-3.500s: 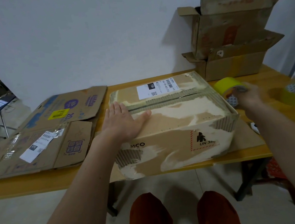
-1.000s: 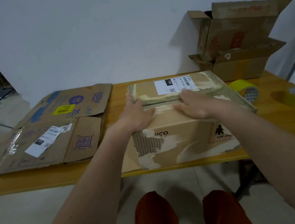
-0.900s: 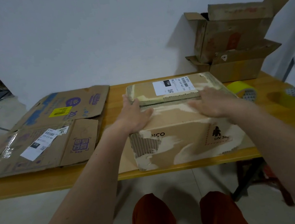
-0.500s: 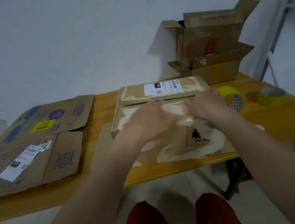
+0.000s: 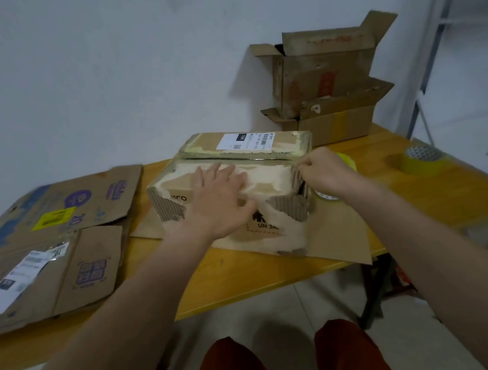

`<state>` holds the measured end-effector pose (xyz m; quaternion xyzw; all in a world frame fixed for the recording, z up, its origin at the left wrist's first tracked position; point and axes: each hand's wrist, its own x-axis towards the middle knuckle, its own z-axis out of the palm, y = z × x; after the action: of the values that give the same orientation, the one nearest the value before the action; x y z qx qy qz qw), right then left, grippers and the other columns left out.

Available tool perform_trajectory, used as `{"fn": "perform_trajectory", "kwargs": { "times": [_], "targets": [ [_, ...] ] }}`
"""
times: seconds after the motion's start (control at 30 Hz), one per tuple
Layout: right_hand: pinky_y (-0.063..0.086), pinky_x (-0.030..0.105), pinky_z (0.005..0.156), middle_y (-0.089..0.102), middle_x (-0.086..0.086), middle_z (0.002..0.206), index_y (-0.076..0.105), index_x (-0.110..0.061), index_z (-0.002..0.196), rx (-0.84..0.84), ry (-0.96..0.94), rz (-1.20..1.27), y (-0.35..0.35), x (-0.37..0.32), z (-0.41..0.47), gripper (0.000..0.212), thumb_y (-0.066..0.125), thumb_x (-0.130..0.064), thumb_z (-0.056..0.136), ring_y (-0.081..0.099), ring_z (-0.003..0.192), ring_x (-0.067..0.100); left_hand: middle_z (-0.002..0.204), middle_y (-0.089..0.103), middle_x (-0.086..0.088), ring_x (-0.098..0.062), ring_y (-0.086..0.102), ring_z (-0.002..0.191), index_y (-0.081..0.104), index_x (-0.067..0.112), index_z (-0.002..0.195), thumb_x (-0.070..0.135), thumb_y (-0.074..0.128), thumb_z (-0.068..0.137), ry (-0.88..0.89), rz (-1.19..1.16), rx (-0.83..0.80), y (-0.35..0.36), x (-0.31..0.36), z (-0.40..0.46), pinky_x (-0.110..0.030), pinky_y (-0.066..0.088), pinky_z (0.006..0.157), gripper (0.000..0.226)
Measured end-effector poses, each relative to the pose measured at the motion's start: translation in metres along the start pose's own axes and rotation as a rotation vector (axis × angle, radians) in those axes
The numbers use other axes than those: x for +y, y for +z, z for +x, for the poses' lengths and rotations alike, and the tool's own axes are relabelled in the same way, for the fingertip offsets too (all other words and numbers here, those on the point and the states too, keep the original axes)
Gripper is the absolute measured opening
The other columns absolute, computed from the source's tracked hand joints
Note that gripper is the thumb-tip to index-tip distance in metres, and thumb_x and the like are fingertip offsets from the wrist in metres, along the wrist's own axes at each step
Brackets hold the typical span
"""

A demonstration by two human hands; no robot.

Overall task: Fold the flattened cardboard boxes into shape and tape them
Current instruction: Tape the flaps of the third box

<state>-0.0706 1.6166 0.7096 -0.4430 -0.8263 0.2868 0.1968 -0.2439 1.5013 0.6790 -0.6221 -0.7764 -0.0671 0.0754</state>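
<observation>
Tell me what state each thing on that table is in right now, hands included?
Box being folded: stood up, top flaps closed, seam untaped.
Left hand: flat, pressing the near top flap.
Right hand: fingers curled at the box's right top edge.
Flattened boxes: lying flat, unfolded.
Stacked boxes: shaped, flaps open.
Tape roll: lying flat, unused.

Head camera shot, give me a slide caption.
Left hand presses the box flap flat; right hand pinches its corner.
</observation>
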Motion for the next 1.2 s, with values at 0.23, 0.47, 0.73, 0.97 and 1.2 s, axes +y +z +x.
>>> {"fn": "perform_trajectory", "kwargs": {
  "times": [0.23, 0.47, 0.73, 0.97, 1.2],
  "targets": [
    [0.049, 0.037, 0.093, 0.060, 0.011, 0.127, 0.064, -0.006, 0.118, 0.223, 0.012, 0.124, -0.006, 0.012, 0.004, 0.036, 0.040, 0.001, 0.092, 0.057, 0.113, 0.026, 0.150, 0.040, 0.000, -0.022, 0.031, 0.139, 0.039, 0.021, 0.144, 0.060, 0.038, 0.093, -0.021, 0.004, 0.096, 0.019, 0.097, 0.018, -0.039, 0.020, 0.116, 0.064],
    [0.041, 0.029, 0.069, 0.059, 0.013, 0.124, 0.062, -0.014, 0.119, 0.351, 0.085, 0.025, -0.029, 0.053, 0.019, 0.032, 0.040, -0.007, 0.096, 0.053, 0.087, 0.020, 0.153, 0.037, 0.008, -0.016, 0.029, 0.143, 0.036, 0.026, 0.149, 0.043, 0.038, 0.099, 0.236, -0.092, 0.137, 0.022, 0.056, 0.003, -0.036, 0.008, 0.118, 0.053],
    [0.028, 0.047, 0.112, 0.036, 0.007, 0.149, 0.062, -0.030, 0.124, 0.068, -0.121, 0.023, 0.005, 0.051, 0.017, 0.031, 0.051, -0.032, 0.096, 0.030, 0.138, 0.026, 0.159, 0.025, 0.002, -0.026, 0.006, 0.149, 0.040, 0.042, 0.144, 0.031, 0.041, 0.100, 0.142, -0.032, 0.110, 0.013, -0.024, -0.027, -0.051, -0.003, 0.119, 0.045],
    [0.031, 0.045, 0.112, 0.027, -0.001, 0.153, 0.060, -0.028, 0.127, 0.013, -0.241, 0.198, 0.036, 0.035, 0.000, 0.033, 0.057, -0.022, 0.094, 0.026, 0.140, 0.017, 0.137, 0.057, -0.002, -0.022, 0.042, 0.134, 0.069, 0.015, 0.119, 0.015, 0.053, 0.095, -0.113, -0.321, 0.270, -0.002, -0.026, -0.018, -0.040, 0.028, 0.115, 0.029],
    [0.030, 0.038, 0.114, 0.034, -0.003, 0.151, 0.065, -0.016, 0.120, 0.003, -0.258, 0.313, 0.033, 0.038, 0.002, 0.031, 0.063, -0.013, 0.090, 0.028, 0.139, 0.013, 0.110, 0.072, 0.002, -0.009, 0.063, 0.107, 0.077, 0.016, 0.101, 0.017, 0.075, 0.083, -0.248, -0.792, 0.131, 0.005, -0.003, 0.011, -0.022, 0.047, 0.095, 0.019]
  ]
}}
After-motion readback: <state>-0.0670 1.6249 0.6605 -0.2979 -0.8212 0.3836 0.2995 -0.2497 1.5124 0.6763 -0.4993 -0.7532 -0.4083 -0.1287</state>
